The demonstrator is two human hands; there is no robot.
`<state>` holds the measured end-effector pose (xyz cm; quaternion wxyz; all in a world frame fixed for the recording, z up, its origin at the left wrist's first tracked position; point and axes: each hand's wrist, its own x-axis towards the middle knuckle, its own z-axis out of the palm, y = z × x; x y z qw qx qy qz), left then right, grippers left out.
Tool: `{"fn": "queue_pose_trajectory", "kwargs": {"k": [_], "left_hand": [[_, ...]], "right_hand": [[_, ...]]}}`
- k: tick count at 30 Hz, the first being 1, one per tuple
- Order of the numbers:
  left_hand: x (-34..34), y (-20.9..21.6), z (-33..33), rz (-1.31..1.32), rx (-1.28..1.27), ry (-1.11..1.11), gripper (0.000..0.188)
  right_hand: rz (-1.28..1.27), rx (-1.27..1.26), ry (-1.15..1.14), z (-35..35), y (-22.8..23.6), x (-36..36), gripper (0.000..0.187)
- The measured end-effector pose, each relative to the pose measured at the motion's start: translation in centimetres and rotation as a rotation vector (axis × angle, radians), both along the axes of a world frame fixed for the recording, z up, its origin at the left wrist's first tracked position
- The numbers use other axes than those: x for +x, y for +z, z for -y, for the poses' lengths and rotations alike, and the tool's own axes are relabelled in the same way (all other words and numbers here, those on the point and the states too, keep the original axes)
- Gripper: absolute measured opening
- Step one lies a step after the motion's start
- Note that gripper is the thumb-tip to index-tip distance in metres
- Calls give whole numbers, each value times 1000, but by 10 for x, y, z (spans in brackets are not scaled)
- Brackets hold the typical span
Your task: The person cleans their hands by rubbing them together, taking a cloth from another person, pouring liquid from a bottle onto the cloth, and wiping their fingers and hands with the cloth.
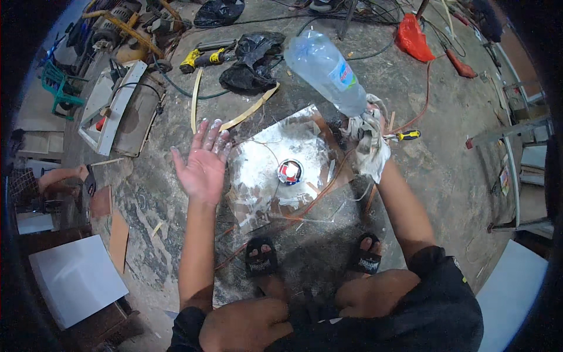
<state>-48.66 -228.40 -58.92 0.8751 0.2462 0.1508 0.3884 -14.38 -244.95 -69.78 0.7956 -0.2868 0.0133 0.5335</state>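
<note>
My left hand (pixel 205 167) is raised palm up beside the sheet, holding nothing, its fingers spread and whitish residue on the fingertips. My right hand (pixel 374 110) is closed on a crumpled white rag (pixel 370 141) and on the lower end of a large clear plastic bottle (pixel 319 61). The bottle tilts up and to the left; the rag hides most of the right fingers. Between my arms lies a smeared silvery sheet (pixel 252 167) with brown patches. A small round container (pixel 290 171) with red, white and blue inside sits on it.
A yellow-and-black power tool (pixel 202 60) and black plastic bags (pixel 252 64) lie ahead. To the right are a screwdriver (pixel 404 135), a red bag (pixel 413 38) and a metal frame (pixel 510 170). An orange cord (pixel 328 190) crosses near my sandals. A white panel (pixel 79 281) lies at left.
</note>
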Motion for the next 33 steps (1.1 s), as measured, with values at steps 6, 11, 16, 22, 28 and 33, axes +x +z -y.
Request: {"fn": "queue_pose_trajectory", "kwargs": {"k": [6, 11, 16, 22, 28, 33], "left_hand": [[2, 1, 4, -8, -4, -2, 80], [1, 2, 4, 10, 4, -10, 77], [4, 6, 6, 11, -27, 22, 77], [-3, 8, 6, -26, -64, 89, 78], [-2, 16, 9, 55, -31, 5, 80], [10, 35, 26, 77, -38, -26, 84]], "right_hand": [[-30, 13, 12, -3, 2, -11, 25], [-28, 14, 24, -7, 5, -17, 27], [62, -17, 36, -12, 24, -12, 29], [418, -224, 43, -4, 118, 5, 31], [2153, -455, 101, -35, 139, -50, 50], [2197, -559, 319, -45, 133, -58, 51]]}}
